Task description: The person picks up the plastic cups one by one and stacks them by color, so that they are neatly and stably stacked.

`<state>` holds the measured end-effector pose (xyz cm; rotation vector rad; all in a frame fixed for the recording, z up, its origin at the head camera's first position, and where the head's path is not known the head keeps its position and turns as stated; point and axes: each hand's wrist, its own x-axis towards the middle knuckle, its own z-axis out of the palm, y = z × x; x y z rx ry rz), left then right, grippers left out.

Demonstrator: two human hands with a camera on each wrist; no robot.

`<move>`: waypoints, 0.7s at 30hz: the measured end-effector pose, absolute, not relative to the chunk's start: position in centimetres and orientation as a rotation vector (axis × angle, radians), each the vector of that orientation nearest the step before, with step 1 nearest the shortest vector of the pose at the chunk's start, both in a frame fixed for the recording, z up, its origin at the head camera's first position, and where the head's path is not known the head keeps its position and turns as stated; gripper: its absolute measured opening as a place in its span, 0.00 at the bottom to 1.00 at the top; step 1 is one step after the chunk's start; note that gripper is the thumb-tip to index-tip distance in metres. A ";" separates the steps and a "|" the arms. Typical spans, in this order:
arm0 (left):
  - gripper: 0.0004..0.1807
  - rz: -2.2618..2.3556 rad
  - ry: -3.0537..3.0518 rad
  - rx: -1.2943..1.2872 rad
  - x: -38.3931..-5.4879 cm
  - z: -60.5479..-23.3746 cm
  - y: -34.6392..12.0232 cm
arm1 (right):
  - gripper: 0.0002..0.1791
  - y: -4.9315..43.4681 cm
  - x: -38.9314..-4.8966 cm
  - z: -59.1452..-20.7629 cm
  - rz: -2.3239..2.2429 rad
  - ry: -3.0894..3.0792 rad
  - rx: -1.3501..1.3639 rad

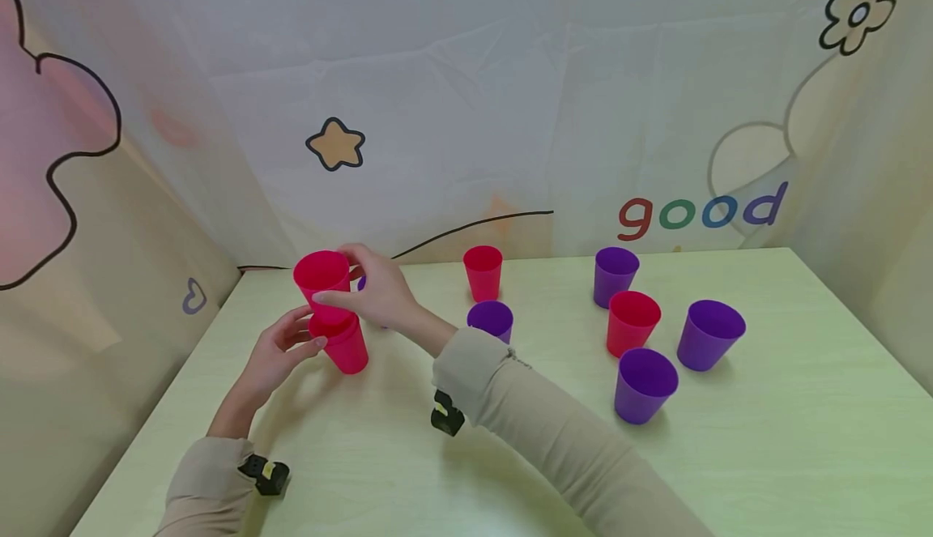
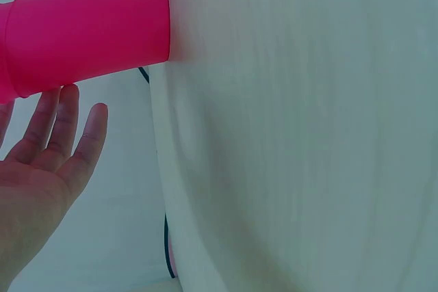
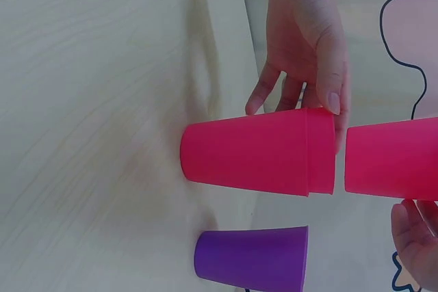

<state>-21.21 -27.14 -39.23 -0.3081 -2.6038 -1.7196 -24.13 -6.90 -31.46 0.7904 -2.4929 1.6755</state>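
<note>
My right hand [image 1: 382, 286] holds a pink cup [image 1: 321, 274] upright between thumb and fingers, above a stack of two nested pink cups [image 1: 346, 347]. In the right wrist view a narrow gap shows between the held cup [image 3: 393, 158] and the stack's rim [image 3: 321, 152]. My left hand [image 1: 277, 355] grips the stack near its rim, thumb on the near side and some fingers behind. The left wrist view shows the stack [image 2: 89, 39] standing on the table, with fingertips of the left hand [image 2: 51, 141] at its side. A purple cup [image 3: 253, 258] stands beside the stack, mostly hidden behind my right hand in the head view.
At the table's middle a pink cup [image 1: 483, 274] stands behind a purple cup [image 1: 491, 320], partly covered by my right sleeve [image 1: 525, 399]. To the right, a pink cup [image 1: 632, 324] stands among three purple cups [image 1: 710, 334]. A printed curtain [image 1: 466, 116] hangs behind the table [image 1: 787, 440].
</note>
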 end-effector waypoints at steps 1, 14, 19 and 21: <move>0.33 -1.720 -2.605 -0.305 -21.2 -39.2 -27.1 | 0.36 -6.9 -24.2 -31.6 1.674 -2.497 0.788; 0.32 -1.707 -2.591 -0.329 -21.3 -39.3 -27.1 | 0.36 -7.3 -24.2 -33.1 1.581 -2.587 0.804; 0.31 -1.692 -2.593 -0.335 -21.2 -39.3 -27.0 | 0.36 -7.5 -24.2 -33.7 1.566 -2.634 0.776; 0.30 -1.689 -2.593 -0.333 -21.2 -39.3 -27.0 | 0.35 -7.5 -24.2 -34.0 1.553 -2.639 0.783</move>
